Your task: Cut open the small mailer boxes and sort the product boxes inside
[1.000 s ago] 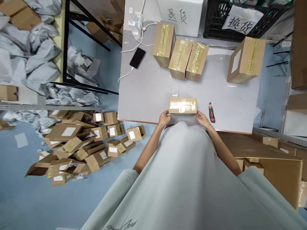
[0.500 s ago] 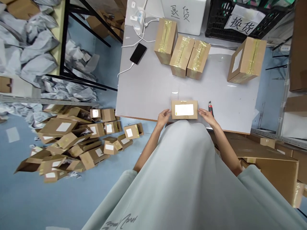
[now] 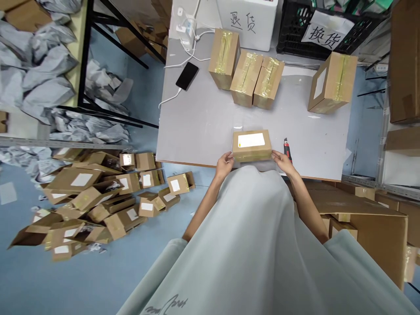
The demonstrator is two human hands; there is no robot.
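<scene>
A small cardboard box [image 3: 252, 151] with a white label on top is at the table's front edge, close to my body. Its near side, with tape along it, faces me. My left hand [image 3: 225, 164] grips the box at its left near corner. At the right near corner, my right hand [image 3: 282, 162] holds it between thumb and fingers. Just beyond that hand, a red and black utility knife [image 3: 287, 150] lies on the grey table [image 3: 197, 127].
Three taped boxes [image 3: 246, 78] stand at the back, and another box [image 3: 332, 83] is at the right. A phone [image 3: 187, 76] on a cable lies at left. Behind are a white bin [image 3: 247, 24] and a black crate [image 3: 295, 33]. Opened cartons [image 3: 121, 216] are heaped on the floor.
The box between my hands has tipped and turned slightly, so its taped near side now shows. Both hands stay at its ends. The view has shifted a little.
</scene>
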